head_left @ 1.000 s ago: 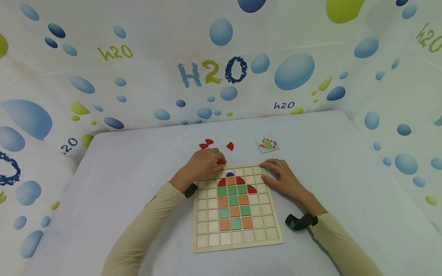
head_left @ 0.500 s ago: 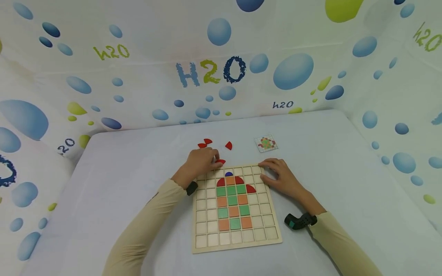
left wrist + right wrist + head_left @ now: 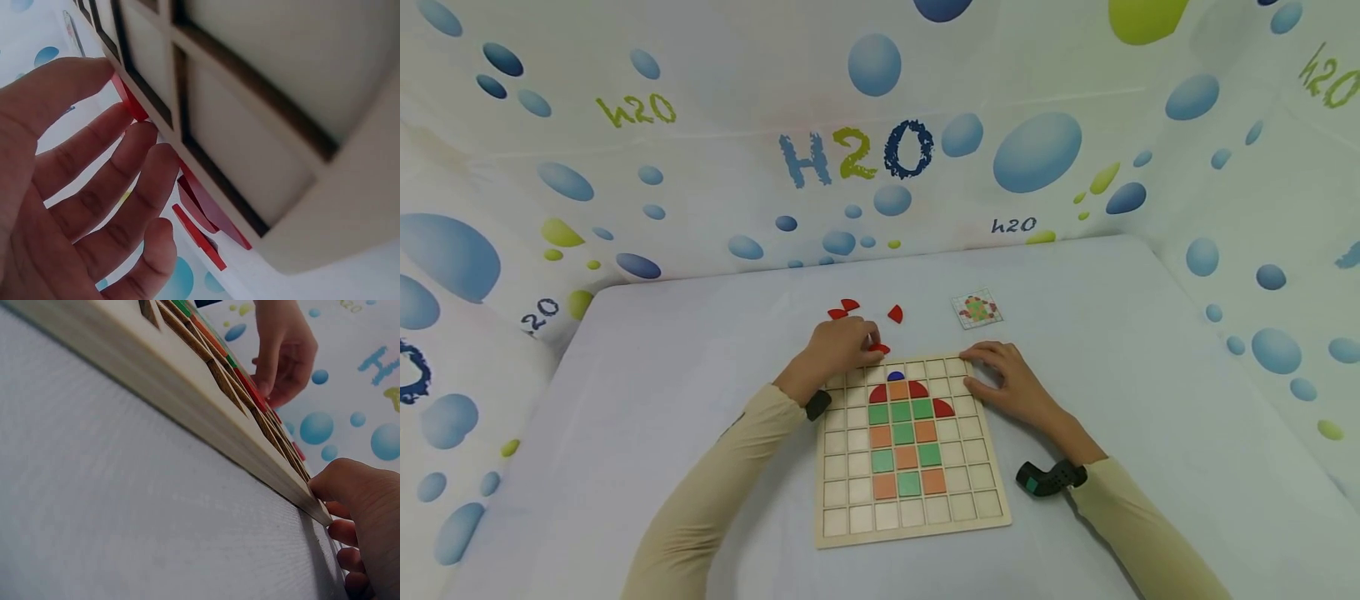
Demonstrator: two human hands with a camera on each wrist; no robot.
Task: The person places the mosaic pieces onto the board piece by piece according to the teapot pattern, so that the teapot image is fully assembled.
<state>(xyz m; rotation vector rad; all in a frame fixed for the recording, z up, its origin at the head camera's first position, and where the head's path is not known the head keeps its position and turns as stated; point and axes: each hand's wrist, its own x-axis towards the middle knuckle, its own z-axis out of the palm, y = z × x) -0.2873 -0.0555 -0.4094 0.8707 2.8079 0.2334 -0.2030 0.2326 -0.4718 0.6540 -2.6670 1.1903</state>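
Note:
My left hand (image 3: 841, 347) is just beyond the far edge of a wooden grid board (image 3: 913, 532). Its thumb and forefinger pinch a red quarter-circle tile (image 3: 129, 101). At the board's far right corner, my right hand (image 3: 1011, 382) grips the edge, with the thumb on the rim (image 3: 340, 478) and the other fingers against the side. Orange and green squares (image 3: 902, 433) fill the middle cells. Above them sit a blue half-round tile (image 3: 896, 377) and red quarter-circle tiles (image 3: 943, 407).
Past the left hand lie two red tiles (image 3: 849, 305) close together and a single red tile (image 3: 896, 314). A small pattern card (image 3: 977, 309) with a coloured grid design lies behind the board. A printed backdrop (image 3: 737, 125) stands behind the white table.
The red tile between the left fingers shows a little more and has tilted slightly. Both hands stay almost in place; the right keeps to the board's corner.

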